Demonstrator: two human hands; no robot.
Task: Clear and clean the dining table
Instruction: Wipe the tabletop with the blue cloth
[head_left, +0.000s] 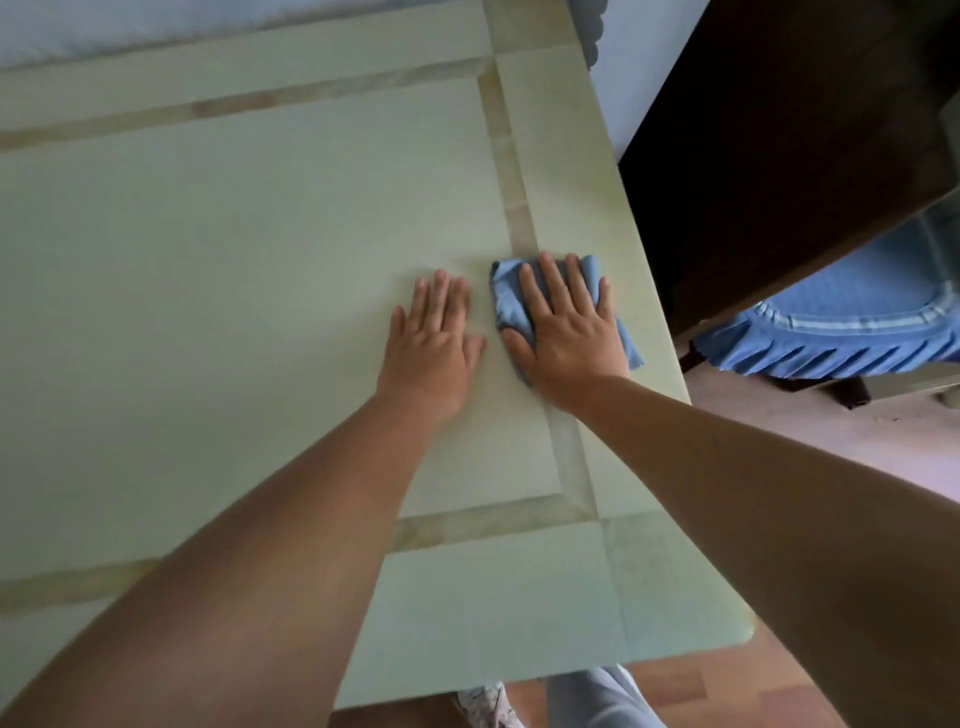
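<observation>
Dining surface of pale green stone, framed by a tan inlaid border, is seen from above. A crumpled blue cloth is pressed flat against it near the right edge, lying across the border strip, by the right hand, whose fingers are straight and spread. The left hand is laid palm-down on the bare surface just beside the cloth, fingers extended and holding nothing. A dark wooden chair with a blue pleated seat cover is seen to the right, apart from the surface.
</observation>
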